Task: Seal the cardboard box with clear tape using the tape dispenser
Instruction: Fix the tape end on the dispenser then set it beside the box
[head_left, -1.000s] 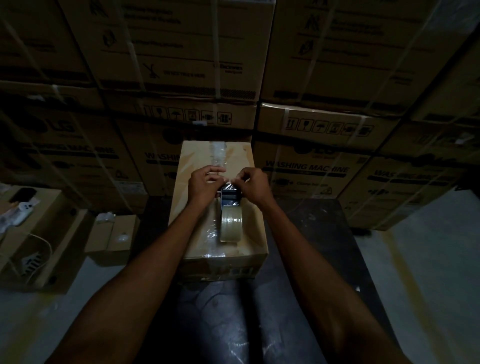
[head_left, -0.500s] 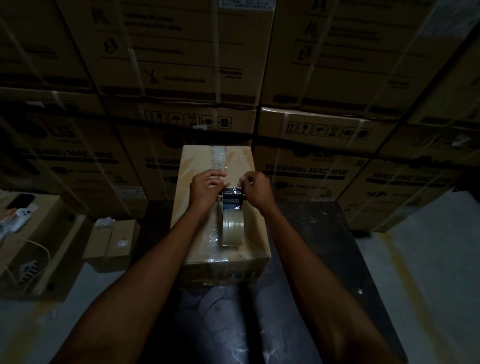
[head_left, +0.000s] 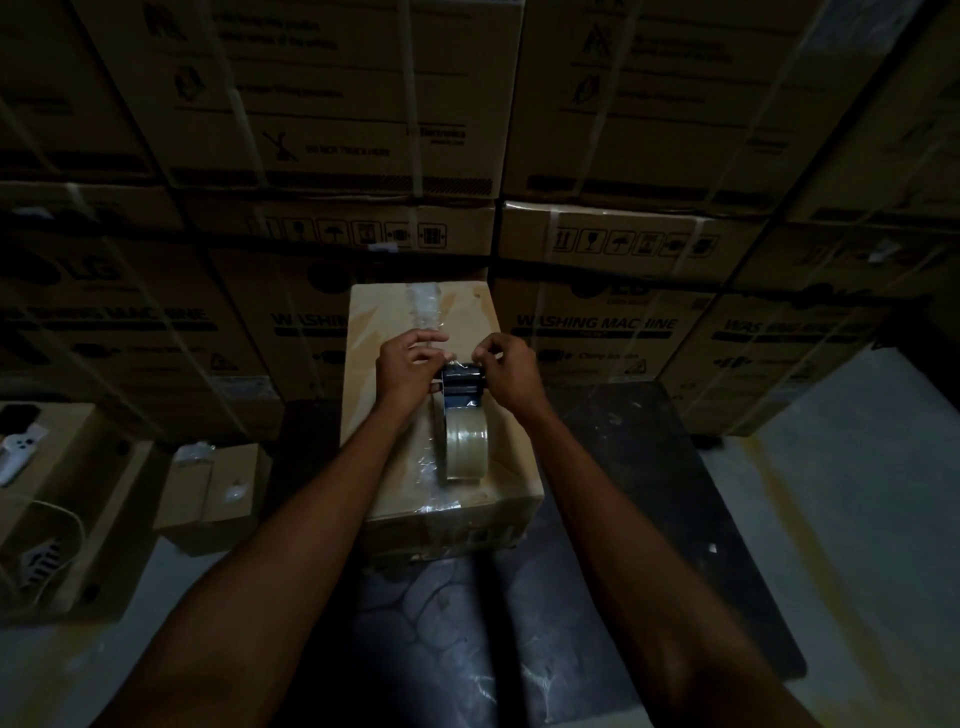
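Note:
A closed cardboard box (head_left: 374, 364) stands in front of me on a dark platform, with a strip of clear tape (head_left: 423, 309) running along its top seam. The black tape dispenser (head_left: 464, 384) with its roll of clear tape (head_left: 467, 447) rests on the box top. My left hand (head_left: 408, 371) sits at the dispenser's left side, fingers pinched at the tape end by the blade. My right hand (head_left: 506, 371) is at the dispenser's right side, fingers curled on the front of it. The scene is dim.
A wall of stacked washing machine cartons (head_left: 613, 332) rises right behind the box. The dark platform (head_left: 649, 467) extends to the right. Small cardboard boxes (head_left: 218, 488) and an open carton with a white device (head_left: 21, 452) sit on the floor at left.
Both hands have stayed at the dispenser's front end, fingers shifting slightly on the tape end. The view has tilted a little, so the box sits slightly lower in frame.

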